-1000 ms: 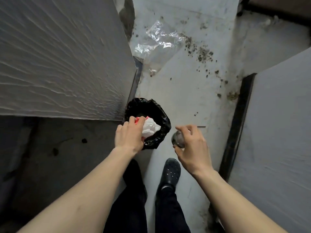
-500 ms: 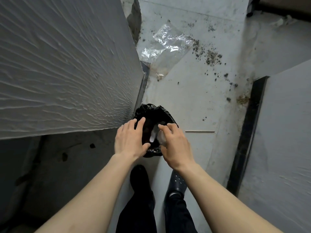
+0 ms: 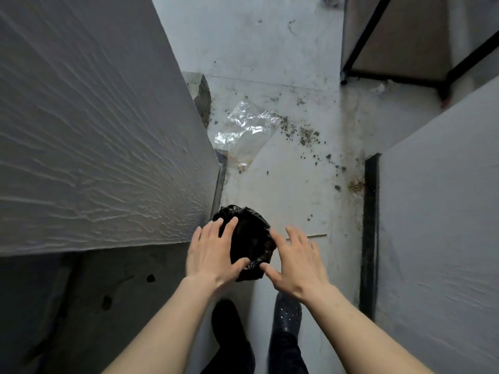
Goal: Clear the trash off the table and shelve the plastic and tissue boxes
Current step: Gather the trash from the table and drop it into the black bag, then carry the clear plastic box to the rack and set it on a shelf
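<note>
A view looking straight down from a person's head at both bare forearms, reaching over a small bin lined with a black trash bag that stands on a pale, stained floor.

The left hand hovers over the near left rim of the bag, its fingers spread wide and holding nothing. The right hand hovers just beside the bag's right edge, fingers likewise splayed open and empty, the thumb close to the crumpled rim. Neither hand clearly grips the bag; whether a fingertip touches it cannot be told.

The inside of the bag is dark, and no trash can be made out in it. A crumpled clear plastic wrapper lies on the floor well beyond the bin, near scattered dark crumbs. A white textured surface fills the left of the view, with another white surface at right. Dark shoes show below the hands.

Judging from the empty hands over the bin, a drop of trash looks finished. No plastic box, tissue box or shelf contents are in view, so shelving seems still to come, and the floor wrapper is not yet picked up.
</note>
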{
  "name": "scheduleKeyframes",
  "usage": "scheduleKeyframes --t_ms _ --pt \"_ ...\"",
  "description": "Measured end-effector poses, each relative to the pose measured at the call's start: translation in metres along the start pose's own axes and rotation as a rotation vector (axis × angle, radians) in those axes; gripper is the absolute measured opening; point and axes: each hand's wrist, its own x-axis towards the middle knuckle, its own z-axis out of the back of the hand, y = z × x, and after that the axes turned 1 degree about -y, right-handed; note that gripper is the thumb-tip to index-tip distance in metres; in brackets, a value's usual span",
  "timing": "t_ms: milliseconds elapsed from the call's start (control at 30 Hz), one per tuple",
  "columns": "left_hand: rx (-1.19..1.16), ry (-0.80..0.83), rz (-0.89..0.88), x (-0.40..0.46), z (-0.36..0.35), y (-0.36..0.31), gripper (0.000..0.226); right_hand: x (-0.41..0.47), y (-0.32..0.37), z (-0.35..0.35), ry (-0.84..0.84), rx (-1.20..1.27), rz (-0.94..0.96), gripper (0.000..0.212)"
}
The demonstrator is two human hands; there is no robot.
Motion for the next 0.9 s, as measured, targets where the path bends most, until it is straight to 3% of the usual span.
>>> scheduleKeyframes --t_ms 500,900 --pt "0.001 -0.133 -0.234 -0.133 0.268 -0.094 0.097 -0.208 0.038 0.259 -0.141 0.095 -0.168 0.088" --pt "0.104 -0.316 -0.240 -0.266 0.385 -0.152 0.100 -0.363 0.042 0.354 -0.289 0.037 -0.112 0.092"
